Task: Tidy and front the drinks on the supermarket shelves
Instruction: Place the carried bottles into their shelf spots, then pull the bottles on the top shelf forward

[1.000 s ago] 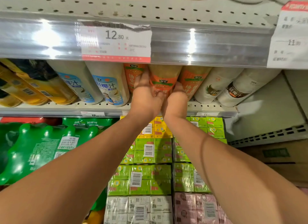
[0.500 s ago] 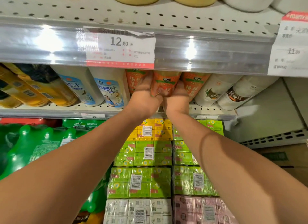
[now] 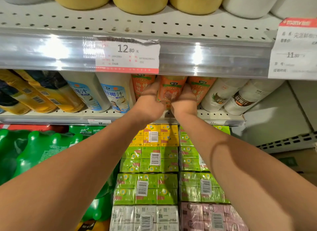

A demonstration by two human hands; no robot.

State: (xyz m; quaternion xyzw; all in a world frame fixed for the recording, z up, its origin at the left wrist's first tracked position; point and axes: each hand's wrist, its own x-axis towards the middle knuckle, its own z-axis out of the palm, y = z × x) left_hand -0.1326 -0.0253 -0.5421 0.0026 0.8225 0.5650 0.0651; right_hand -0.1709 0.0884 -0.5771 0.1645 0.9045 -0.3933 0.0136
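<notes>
Three orange-labelled drink bottles stand side by side on the middle shelf. The middle orange bottle (image 3: 171, 88) is gripped from both sides: my left hand (image 3: 151, 100) wraps its left flank and my right hand (image 3: 184, 100) its right flank. The left orange bottle (image 3: 139, 84) and the right orange bottle (image 3: 201, 87) stand close against my knuckles. All bottle tops are hidden behind the upper shelf's price rail (image 3: 205, 59).
White coconut-juice bottles (image 3: 116, 93) stand to the left, more white bottles (image 3: 221, 95) to the right, yellow bottles (image 3: 39, 95) far left. Below are shrink-wrapped drink cartons (image 3: 151, 162) and green soda packs (image 3: 34, 150). The shelf edge (image 3: 51, 118) runs beneath my wrists.
The view has tilted up a little, so the shelf sits lower in frame. Both hands have stayed wrapped around the middle orange bottle, reaching slightly deeper under the rail.
</notes>
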